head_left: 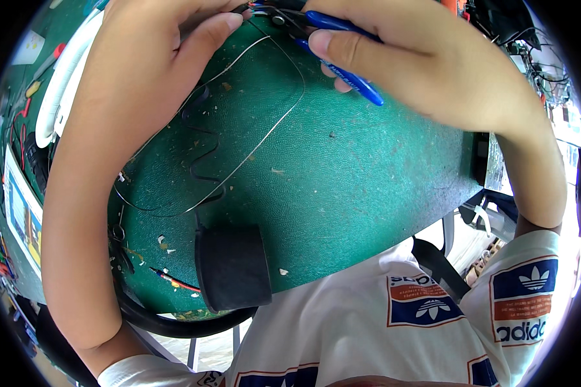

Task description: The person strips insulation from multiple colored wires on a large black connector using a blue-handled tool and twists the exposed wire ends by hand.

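Note:
At the top edge of the view my right hand (400, 55) is closed round a pair of blue-handled wire cutters (355, 80). Their dark jaws point left and meet small coloured wire ends (254, 6) beside my left fingertips. My left hand (197, 32) pinches the dark end of a cable there; part of the hand is cut off by the frame. Whether the jaws are closed on a wire, I cannot tell. From this spot a thin grey cable (258, 143) loops down over the green mat (342, 193) toward the lower left.
A black cylinder (235, 267) stands near the mat's front edge, with a wavy black wire (203, 158) behind it. Beside it lie a short red wire (181, 282) and white scraps (163, 242). A curved white object (58, 97) is at left; tangled wires (542, 61) lie far right.

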A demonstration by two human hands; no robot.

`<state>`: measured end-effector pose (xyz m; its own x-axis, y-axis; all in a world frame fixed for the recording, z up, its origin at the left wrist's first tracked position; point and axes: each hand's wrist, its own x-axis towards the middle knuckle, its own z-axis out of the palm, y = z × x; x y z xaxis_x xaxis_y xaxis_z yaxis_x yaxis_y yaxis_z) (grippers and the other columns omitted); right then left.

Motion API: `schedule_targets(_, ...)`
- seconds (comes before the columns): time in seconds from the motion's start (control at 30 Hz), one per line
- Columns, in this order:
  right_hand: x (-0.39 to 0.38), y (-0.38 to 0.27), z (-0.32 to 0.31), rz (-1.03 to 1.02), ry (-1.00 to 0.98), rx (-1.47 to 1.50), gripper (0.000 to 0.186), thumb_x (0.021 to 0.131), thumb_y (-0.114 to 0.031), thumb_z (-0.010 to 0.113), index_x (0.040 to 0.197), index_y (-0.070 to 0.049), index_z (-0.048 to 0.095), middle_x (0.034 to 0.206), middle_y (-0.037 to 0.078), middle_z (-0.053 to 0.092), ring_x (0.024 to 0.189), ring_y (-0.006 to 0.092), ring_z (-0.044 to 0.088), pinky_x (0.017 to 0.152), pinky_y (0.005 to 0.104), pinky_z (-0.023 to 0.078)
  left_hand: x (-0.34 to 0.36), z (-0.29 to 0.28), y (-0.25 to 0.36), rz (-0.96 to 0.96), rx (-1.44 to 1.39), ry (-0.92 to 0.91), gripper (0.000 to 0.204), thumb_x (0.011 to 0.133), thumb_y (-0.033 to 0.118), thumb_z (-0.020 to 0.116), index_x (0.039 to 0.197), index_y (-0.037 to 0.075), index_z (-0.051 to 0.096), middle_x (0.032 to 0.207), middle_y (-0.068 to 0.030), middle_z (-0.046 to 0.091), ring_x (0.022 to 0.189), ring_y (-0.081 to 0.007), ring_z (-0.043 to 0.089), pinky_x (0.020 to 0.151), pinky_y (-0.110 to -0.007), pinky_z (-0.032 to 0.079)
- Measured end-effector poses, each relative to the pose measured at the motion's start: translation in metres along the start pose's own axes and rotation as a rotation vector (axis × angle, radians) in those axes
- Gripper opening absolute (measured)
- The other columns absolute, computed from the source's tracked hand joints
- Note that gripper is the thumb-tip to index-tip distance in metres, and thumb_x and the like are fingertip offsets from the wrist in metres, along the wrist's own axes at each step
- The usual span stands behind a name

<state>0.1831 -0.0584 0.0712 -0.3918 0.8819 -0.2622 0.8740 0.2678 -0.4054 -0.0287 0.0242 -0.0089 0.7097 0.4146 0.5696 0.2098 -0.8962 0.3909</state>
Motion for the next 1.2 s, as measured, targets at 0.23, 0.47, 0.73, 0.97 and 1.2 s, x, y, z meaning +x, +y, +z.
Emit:
schedule_targets(0.23, 0.026, -0.045, -0.04, 0.476, -0.186, 0.094, 0.03, 0.108, -0.026, 0.05, 0.097, -0.001, 0.062, 0.084, 0.011, 0.064, 0.079, 0.0245, 0.066, 0.072, 0.0362, 0.051, -0.001, 0.0, -0.004, 0.046, 0.102, -0.035, 0.014, 0.083, -0.005, 0.066, 0.097, -0.003, 0.067, 0.124, -0.0242, 0.057, 0.118, -0.0413, 0.055, 0.103, -0.044, 0.041)
schedule_targets(0.47, 0.039, -0.042, -0.049, 0.379, -0.411, -0.143, 0.032, 0.108, -0.026, 0.048, 0.092, 0.0, 0.059, 0.073, 0.008, 0.064, 0.07, 0.0201, 0.065, 0.066, 0.0352, 0.051, -0.002, 0.0, 0.0, -0.026, 0.076, -0.036, 0.015, 0.087, -0.004, 0.065, 0.101, 0.0, 0.068, 0.133, -0.0261, 0.053, 0.123, -0.0436, 0.052, 0.104, -0.046, 0.042)
schedule_targets(0.73, 0.027, -0.013, -0.042, 0.149, -0.343, 0.047, 0.036, 0.11, -0.026, 0.046, 0.087, -0.001, 0.057, 0.072, 0.005, 0.064, 0.066, 0.0144, 0.065, 0.06, 0.0296, 0.051, -0.003, -0.006, -0.001, 0.038, 0.114, -0.089, 0.014, 0.088, -0.002, 0.064, 0.101, -0.001, 0.068, 0.132, -0.027, 0.053, 0.122, -0.0442, 0.053, 0.103, -0.046, 0.042)
schedule_targets(0.97, 0.038, -0.041, -0.032, 0.404, -0.248, -0.059, 0.036, 0.11, -0.028, 0.048, 0.089, 0.0, 0.056, 0.068, 0.008, 0.059, 0.064, 0.0182, 0.063, 0.06, 0.0332, 0.051, 0.002, -0.008, 0.0, -0.041, 0.008, -0.087, 0.011, 0.087, -0.002, 0.065, 0.098, -0.002, 0.067, 0.129, -0.0265, 0.054, 0.119, -0.0436, 0.054, 0.102, -0.045, 0.042)
schedule_targets(1.2, 0.024, 0.001, -0.02, -0.087, -0.15, 0.167, 0.032, 0.108, -0.023, 0.051, 0.089, 0.003, 0.054, 0.067, 0.017, 0.054, 0.063, 0.0325, 0.058, 0.061, 0.0439, 0.045, 0.0, -0.01, 0.004, -0.08, 0.006, -0.082, 0.01, 0.087, -0.002, 0.066, 0.097, -0.002, 0.066, 0.126, -0.0246, 0.055, 0.119, -0.0421, 0.054, 0.102, -0.045, 0.041)
